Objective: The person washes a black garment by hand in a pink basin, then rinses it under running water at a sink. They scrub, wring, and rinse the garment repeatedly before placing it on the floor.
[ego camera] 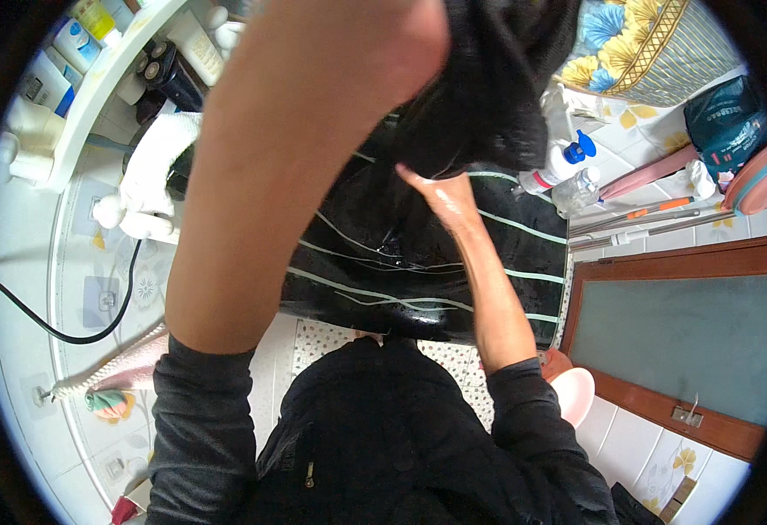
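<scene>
My left hand is raised close to the camera at the top, blurred and partly cut off, and grips the upper part of a black wet-looking cloth. The fabric hangs down from there over a black counter with pale wavy veins. Lower down, my right hand holds the bottom of the same cloth; its thumb points up to the left and its fingers are hidden behind the fabric. Water glistens on the right hand and wrist, and drops lie on the counter.
A white pump bottle with a blue head and a clear plastic bottle stand at the counter's right. Toiletries fill a white shelf at left, near a white towel. A brown-framed door and pink basin are at right.
</scene>
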Demonstrator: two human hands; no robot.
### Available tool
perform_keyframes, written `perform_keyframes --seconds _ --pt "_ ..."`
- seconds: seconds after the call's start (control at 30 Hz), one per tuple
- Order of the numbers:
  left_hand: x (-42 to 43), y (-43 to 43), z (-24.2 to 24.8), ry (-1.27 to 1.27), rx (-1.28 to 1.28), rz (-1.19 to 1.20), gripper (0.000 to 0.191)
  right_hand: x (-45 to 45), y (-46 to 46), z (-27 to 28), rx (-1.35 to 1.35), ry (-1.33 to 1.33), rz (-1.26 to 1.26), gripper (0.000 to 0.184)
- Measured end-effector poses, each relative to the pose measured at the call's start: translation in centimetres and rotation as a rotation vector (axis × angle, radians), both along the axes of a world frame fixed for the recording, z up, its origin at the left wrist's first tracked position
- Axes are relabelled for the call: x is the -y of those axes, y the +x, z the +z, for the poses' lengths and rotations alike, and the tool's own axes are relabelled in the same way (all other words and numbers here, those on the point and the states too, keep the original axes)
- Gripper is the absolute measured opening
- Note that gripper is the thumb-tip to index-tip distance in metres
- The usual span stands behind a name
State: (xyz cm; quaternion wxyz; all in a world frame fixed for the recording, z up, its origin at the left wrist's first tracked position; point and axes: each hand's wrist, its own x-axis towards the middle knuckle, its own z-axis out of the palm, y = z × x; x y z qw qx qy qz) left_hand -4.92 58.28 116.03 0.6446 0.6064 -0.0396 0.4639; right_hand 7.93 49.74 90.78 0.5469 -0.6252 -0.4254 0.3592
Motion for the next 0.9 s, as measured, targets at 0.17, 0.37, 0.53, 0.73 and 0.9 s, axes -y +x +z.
perform_keyframes --seconds 0.17,0.37,0.53,0.73,0.9 --pt "-1.1 -9.0 -4.9 0.576 -0.377 1.023 0.035 1.9 1.8 -0.7 -0.189 0.014 -0.077 0.054" --pt "-0.7 -9.6 -22.0 -0.534 -0.466 0.565 0.050 2.4 2.7 -6.0 -0.058 0.087 0.003 0.039" --pt "-0.2 -9.9 -38.1 -0.146 -0.988 0.553 0.043 1.9 0.4 -14.5 0.914 -0.183 0.137 0.029" --pt "2.5 -6.5 -40.5 0.396 -1.447 0.744 0.063 1.7 -0.9 -19.4 1.132 -0.264 0.172 0.027" --pt "3.3 -6.1 -42.4 0.575 -1.560 0.738 0.069 0.7 -1.1 -20.7 1.185 -0.429 0.365 0.024"
